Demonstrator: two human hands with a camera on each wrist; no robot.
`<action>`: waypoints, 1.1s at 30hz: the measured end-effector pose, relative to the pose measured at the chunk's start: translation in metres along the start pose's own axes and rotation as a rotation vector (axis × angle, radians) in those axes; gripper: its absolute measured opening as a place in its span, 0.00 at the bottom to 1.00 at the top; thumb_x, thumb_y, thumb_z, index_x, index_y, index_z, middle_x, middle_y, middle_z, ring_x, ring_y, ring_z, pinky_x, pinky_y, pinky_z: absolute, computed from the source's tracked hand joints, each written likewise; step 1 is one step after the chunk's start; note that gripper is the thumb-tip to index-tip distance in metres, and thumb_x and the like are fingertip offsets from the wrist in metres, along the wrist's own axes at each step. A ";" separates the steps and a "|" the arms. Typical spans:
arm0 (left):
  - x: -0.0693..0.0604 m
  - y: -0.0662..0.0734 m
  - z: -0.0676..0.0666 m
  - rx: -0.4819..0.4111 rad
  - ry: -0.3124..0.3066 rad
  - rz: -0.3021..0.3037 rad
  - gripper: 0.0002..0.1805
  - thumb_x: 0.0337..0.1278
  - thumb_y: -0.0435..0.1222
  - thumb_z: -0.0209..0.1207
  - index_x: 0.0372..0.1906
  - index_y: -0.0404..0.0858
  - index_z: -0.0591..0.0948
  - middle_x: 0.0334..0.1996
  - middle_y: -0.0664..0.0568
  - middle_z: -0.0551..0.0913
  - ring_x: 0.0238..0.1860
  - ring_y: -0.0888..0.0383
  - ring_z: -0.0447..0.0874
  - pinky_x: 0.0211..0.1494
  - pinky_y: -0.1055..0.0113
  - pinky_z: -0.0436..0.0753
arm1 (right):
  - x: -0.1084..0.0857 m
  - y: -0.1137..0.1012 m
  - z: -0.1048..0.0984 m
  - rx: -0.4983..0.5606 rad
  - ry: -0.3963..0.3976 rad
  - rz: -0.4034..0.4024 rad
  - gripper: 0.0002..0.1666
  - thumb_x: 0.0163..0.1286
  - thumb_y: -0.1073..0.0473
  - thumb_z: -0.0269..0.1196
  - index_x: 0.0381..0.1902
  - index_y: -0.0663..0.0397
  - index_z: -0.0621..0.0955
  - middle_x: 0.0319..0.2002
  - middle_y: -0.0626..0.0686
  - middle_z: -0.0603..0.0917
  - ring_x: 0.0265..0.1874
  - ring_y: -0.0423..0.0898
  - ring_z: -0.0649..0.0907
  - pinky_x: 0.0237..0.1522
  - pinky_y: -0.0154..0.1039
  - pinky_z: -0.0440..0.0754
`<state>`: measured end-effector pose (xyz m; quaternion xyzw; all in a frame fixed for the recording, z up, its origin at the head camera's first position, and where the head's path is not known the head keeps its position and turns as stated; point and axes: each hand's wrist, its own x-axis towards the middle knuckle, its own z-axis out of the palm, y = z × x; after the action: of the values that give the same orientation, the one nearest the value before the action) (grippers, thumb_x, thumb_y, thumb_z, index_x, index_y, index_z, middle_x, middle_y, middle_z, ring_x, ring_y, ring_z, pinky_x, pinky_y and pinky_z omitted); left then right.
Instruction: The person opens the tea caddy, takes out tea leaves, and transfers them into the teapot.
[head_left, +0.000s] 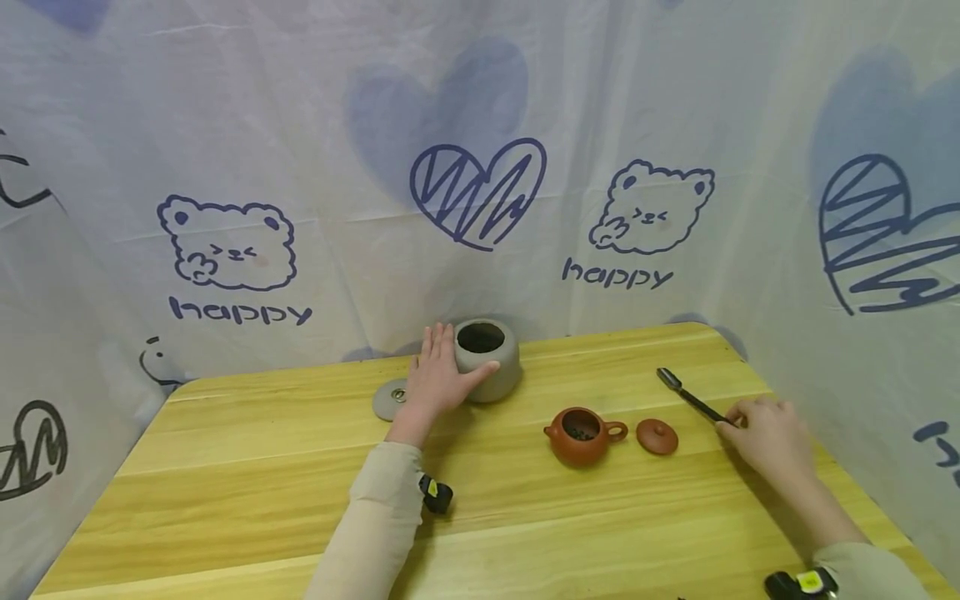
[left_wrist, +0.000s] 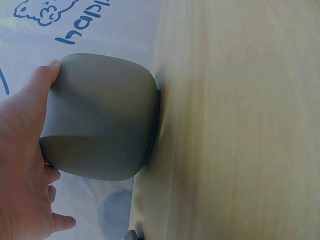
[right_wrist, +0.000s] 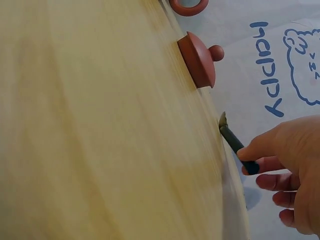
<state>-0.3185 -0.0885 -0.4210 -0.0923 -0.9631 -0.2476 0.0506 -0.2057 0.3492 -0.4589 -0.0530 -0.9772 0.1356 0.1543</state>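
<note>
A grey round jar (head_left: 504, 367), its mouth uncovered and dark inside, stands on the table near the back. My left hand (head_left: 437, 377) rests against its left and front side, fingers straight and thumb spread across the front. In the left wrist view the thumb touches the jar (left_wrist: 105, 115) near its rim. Partly behind that hand lies a grey jar lid (head_left: 387, 402). My right hand (head_left: 772, 442) pinches the black handle of a small tea scoop (head_left: 693, 398), low over the table's right side. The right wrist view shows the scoop (right_wrist: 234, 141) between thumb and forefinger.
A reddish-brown clay teapot (head_left: 576, 450) stands uncovered right of centre, dark bits inside. Its lid (head_left: 657, 437) lies beside the handle, between teapot and right hand. A printed cloth (head_left: 337, 250) hangs close behind the wooden table (head_left: 247, 492) and along its sides.
</note>
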 end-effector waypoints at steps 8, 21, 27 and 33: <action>0.000 0.002 0.000 0.000 0.006 0.002 0.60 0.51 0.73 0.51 0.79 0.40 0.45 0.80 0.45 0.42 0.80 0.47 0.34 0.77 0.39 0.48 | 0.001 0.001 -0.002 -0.018 -0.121 0.017 0.13 0.61 0.53 0.67 0.34 0.59 0.84 0.33 0.64 0.81 0.39 0.68 0.74 0.35 0.58 0.70; 0.001 0.001 -0.001 -0.027 -0.021 -0.022 0.61 0.50 0.74 0.50 0.79 0.41 0.44 0.80 0.44 0.38 0.80 0.47 0.31 0.77 0.38 0.47 | -0.004 -0.004 -0.012 0.015 -0.122 0.000 0.48 0.62 0.31 0.61 0.68 0.57 0.67 0.58 0.77 0.68 0.53 0.76 0.68 0.46 0.73 0.69; -0.001 0.000 -0.005 0.000 -0.020 -0.014 0.61 0.51 0.73 0.50 0.79 0.39 0.44 0.80 0.43 0.39 0.80 0.46 0.32 0.76 0.35 0.46 | -0.004 -0.010 -0.022 0.023 -0.093 -0.028 0.47 0.65 0.32 0.59 0.71 0.57 0.65 0.61 0.77 0.67 0.55 0.78 0.66 0.49 0.76 0.66; -0.005 0.002 -0.016 0.028 0.010 0.024 0.61 0.51 0.73 0.51 0.79 0.38 0.45 0.79 0.41 0.40 0.80 0.44 0.34 0.76 0.36 0.45 | -0.002 -0.015 -0.033 0.020 0.005 -0.079 0.43 0.64 0.37 0.64 0.66 0.58 0.70 0.59 0.75 0.70 0.54 0.75 0.68 0.48 0.72 0.66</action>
<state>-0.3129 -0.0955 -0.4069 -0.1018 -0.9651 -0.2339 0.0599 -0.1943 0.3432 -0.4251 -0.0133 -0.9768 0.1388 0.1626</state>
